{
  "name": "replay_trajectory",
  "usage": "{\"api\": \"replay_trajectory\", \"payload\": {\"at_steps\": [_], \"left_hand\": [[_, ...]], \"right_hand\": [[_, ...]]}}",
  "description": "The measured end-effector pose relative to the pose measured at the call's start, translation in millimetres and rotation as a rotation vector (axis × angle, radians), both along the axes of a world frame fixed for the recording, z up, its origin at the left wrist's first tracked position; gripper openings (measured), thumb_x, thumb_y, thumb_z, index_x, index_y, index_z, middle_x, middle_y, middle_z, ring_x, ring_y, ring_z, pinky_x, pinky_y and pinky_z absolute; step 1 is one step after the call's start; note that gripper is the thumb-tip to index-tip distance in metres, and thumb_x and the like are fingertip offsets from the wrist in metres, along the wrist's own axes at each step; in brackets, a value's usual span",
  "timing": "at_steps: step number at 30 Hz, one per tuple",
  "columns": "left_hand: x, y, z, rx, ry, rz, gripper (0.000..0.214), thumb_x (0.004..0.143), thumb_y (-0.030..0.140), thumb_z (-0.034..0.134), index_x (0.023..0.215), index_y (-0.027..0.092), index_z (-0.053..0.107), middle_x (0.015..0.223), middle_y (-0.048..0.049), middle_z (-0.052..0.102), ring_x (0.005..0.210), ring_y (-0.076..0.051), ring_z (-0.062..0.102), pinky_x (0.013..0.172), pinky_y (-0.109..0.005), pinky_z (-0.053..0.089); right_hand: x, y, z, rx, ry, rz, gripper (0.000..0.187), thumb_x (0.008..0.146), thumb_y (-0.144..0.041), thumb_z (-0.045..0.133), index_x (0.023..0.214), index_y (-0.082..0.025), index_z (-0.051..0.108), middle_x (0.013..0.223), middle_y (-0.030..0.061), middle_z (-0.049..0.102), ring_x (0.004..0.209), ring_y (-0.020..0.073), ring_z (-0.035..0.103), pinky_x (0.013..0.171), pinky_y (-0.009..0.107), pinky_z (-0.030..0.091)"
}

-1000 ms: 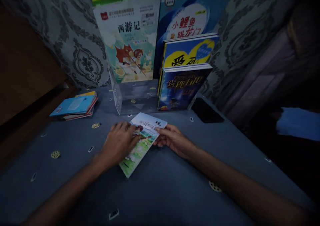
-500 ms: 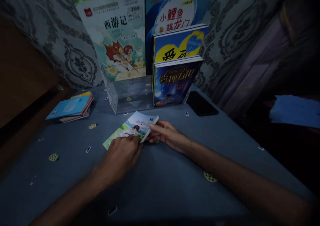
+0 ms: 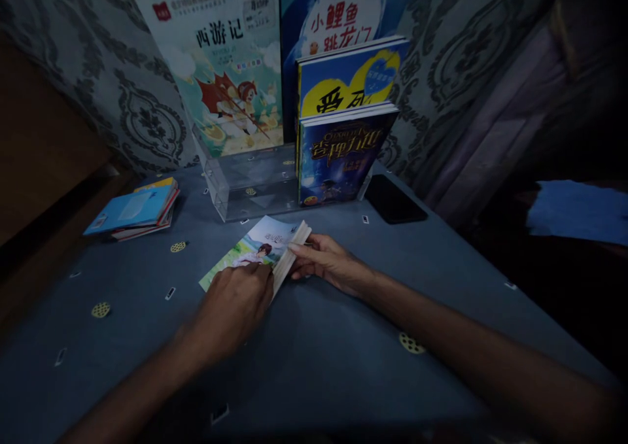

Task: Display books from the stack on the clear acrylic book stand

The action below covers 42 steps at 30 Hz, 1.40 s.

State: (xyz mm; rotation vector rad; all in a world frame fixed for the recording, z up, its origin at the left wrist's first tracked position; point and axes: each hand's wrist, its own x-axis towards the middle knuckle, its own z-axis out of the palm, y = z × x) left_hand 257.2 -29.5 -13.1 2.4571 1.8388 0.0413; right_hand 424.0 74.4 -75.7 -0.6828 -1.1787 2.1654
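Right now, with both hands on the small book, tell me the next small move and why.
Perhaps lift the cover of the small book slightly with the left hand: it rests beside the exposed page edges, and the right hand pinches the right end, which should steady things.

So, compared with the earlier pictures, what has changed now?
The pale blue and green paperback has turned clockwise, its lower end swinging left, and its white page edges now show widely. The left hand shifted toward its near side; the right hand kept its grip. The clear plastic stand stayed put.
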Motion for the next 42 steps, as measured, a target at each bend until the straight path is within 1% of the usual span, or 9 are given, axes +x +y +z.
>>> {"api": "replay_trajectory", "payload": {"at_steps": [6,12,15,21,26,30,34,39,42], "left_hand": [[-3,3,-2.0,0.028,0.021,0.077,0.024,0.098,0.035,0.045,0.1,0.018,0.062,0.094,-0.0092,0.071,0.083,-0.025,0.069,0.067,-0.033,0.05],[-43,29,-20.2,0.165,-0.167,0.246,0.034,0.096,0.032,0.046,0.126,0.018,0.052,0.118,-0.0126,0.065,0.11,-0.029,0.062,0.078,-0.036,0.052],[-62,41,-35.7,0.144,-0.511,0.306,0.041,0.093,0.033,0.049,0.131,0.019,0.05,0.117,-0.0112,0.066,0.107,-0.027,0.063,0.088,-0.039,0.05],[-62,51,-55.1,-0.072,-1.504,0.602,0.037,0.075,0.041,0.071,0.102,0.016,0.066,0.086,-0.0059,0.073,0.085,-0.022,0.068,0.078,-0.03,0.054],[-40,43,-58.5,-0.163,-1.856,0.705,0.03,0.072,0.033,0.077,0.094,0.016,0.066,0.081,-0.0054,0.074,0.079,-0.021,0.071,0.075,-0.03,0.056],[-34,39,-56.0,-0.179,-1.875,0.705,0.034,0.071,0.035,0.078,0.095,0.015,0.066,0.081,-0.0055,0.074,0.078,-0.022,0.072,0.07,-0.03,0.057],[-38,40,-60.0,-0.173,-1.711,0.694,0.05,0.068,0.044,0.077,0.106,0.013,0.064,0.083,-0.0056,0.074,0.074,-0.022,0.07,0.06,-0.026,0.053],[-46,38,-60.7,-0.161,-1.332,0.501,0.067,0.083,0.047,0.059,0.14,0.017,0.041,0.086,-0.0039,0.071,0.068,-0.02,0.065,0.058,-0.028,0.05],[-52,37,-51.7,-0.027,-0.879,0.375,0.059,0.089,0.039,0.051,0.142,0.019,0.037,0.088,-0.0038,0.066,0.075,-0.021,0.064,0.069,-0.033,0.052]], "right_hand": [[-1,-1,-4.1,0.028,0.008,-0.03,0.026,0.078,-0.024,0.078,0.099,-0.015,0.065,0.085,0.0044,0.074,0.069,0.012,0.07,0.06,0.021,0.06],[1,0,-6.7,0.042,-0.002,-0.07,0.025,0.078,-0.022,0.077,0.1,-0.015,0.067,0.088,0.0058,0.075,0.069,0.0127,0.069,0.06,0.022,0.059],[2,1,-5.9,0.029,0.007,-0.069,0.028,0.078,-0.025,0.078,0.102,-0.015,0.067,0.09,0.0066,0.075,0.07,0.0129,0.069,0.06,0.021,0.058],[2,7,-3.2,-0.032,0.061,-0.143,0.021,0.082,-0.028,0.075,0.099,-0.016,0.07,0.093,0.0077,0.076,0.074,0.0138,0.07,0.062,0.021,0.056],[-1,10,-3.1,-0.094,0.096,-0.145,0.013,0.084,-0.026,0.073,0.092,-0.015,0.071,0.089,0.0068,0.076,0.074,0.0143,0.07,0.065,0.022,0.056],[-2,13,-2.8,-0.085,0.063,-0.128,0.017,0.082,-0.027,0.074,0.094,-0.014,0.072,0.085,0.0069,0.075,0.069,0.0127,0.068,0.058,0.02,0.053],[5,20,-3.4,0.001,-0.034,-0.101,0.027,0.078,-0.03,0.078,0.099,-0.014,0.072,0.088,0.0075,0.075,0.07,0.0128,0.067,0.057,0.02,0.05],[14,36,-9.2,0.139,-0.13,-0.047,0.035,0.077,-0.04,0.078,0.101,-0.014,0.071,0.084,0.0074,0.074,0.066,0.0133,0.064,0.053,0.022,0.046],[14,45,-11.1,0.205,-0.188,-0.019,0.038,0.076,-0.044,0.076,0.097,-0.013,0.07,0.077,0.0058,0.072,0.059,0.0115,0.059,0.046,0.02,0.038]]}}
